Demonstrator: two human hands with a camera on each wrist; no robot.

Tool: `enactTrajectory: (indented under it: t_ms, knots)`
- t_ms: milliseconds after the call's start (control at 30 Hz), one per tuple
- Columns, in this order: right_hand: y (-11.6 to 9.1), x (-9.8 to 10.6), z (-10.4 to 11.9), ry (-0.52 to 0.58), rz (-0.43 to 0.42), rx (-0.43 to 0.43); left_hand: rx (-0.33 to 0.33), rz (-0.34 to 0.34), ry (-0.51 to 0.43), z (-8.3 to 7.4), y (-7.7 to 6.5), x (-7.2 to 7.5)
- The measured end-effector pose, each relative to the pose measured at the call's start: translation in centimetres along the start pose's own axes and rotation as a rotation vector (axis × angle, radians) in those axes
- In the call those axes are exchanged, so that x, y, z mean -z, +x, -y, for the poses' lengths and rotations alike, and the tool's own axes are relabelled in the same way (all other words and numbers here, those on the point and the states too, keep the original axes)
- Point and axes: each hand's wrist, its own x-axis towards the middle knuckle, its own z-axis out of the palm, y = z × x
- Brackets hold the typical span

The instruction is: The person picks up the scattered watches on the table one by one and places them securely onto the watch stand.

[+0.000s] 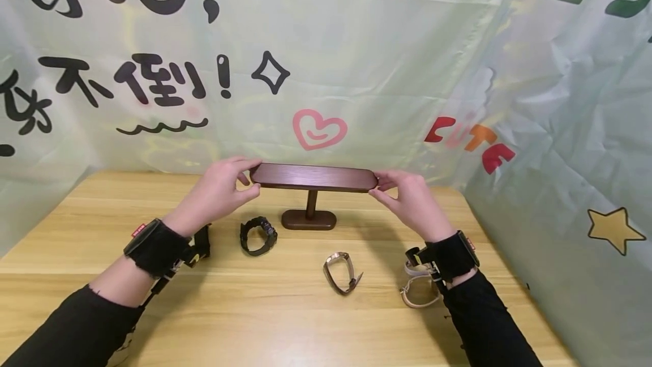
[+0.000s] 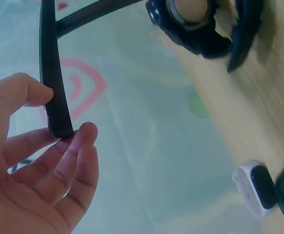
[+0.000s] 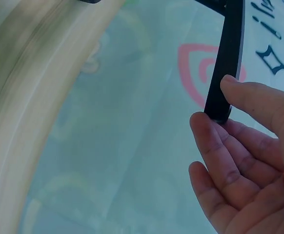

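A dark brown wooden T-shaped display stand (image 1: 313, 178) has a long rounded bar on a short post above an oval base. My left hand (image 1: 227, 184) pinches the bar's left end, its thumb (image 2: 37, 91) against the near face and the other fingers at the end. At the bar's right end my right hand (image 1: 404, 194) does likewise, the thumb (image 3: 242, 92) on the near face. In front of the base's left side lies a black watch (image 1: 258, 237). A watch with a brown strap (image 1: 340, 273) stands on its side, nearer and to the right.
Two pale looped bands (image 1: 420, 293) lie under my right wrist, partly covered. A white smart band (image 2: 254, 190) shows beside a dark item in the left wrist view. The wooden table (image 1: 270, 321) meets a printed cloth backdrop (image 1: 387, 72) behind and at the right.
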Motion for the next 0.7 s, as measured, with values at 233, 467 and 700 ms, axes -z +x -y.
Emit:
enactTrajectory:
  t_ms: [233, 467, 700]
  knots:
    - [0.0, -0.9, 1.4, 0.022, -0.013, 0.027, 0.026, -0.019, 0.003, 1.0, -1.1, 0.8]
    - [0.0, -1.2, 1.7, 0.017, -0.027, 0.033, 0.013, -0.045, 0.008, 1.1, -1.7, 0.9]
    - [-0.1, -1.3, 1.7, 0.018, -0.032, 0.032, 0.016, -0.06, 0.01, 1.2, -1.9, 1.0]
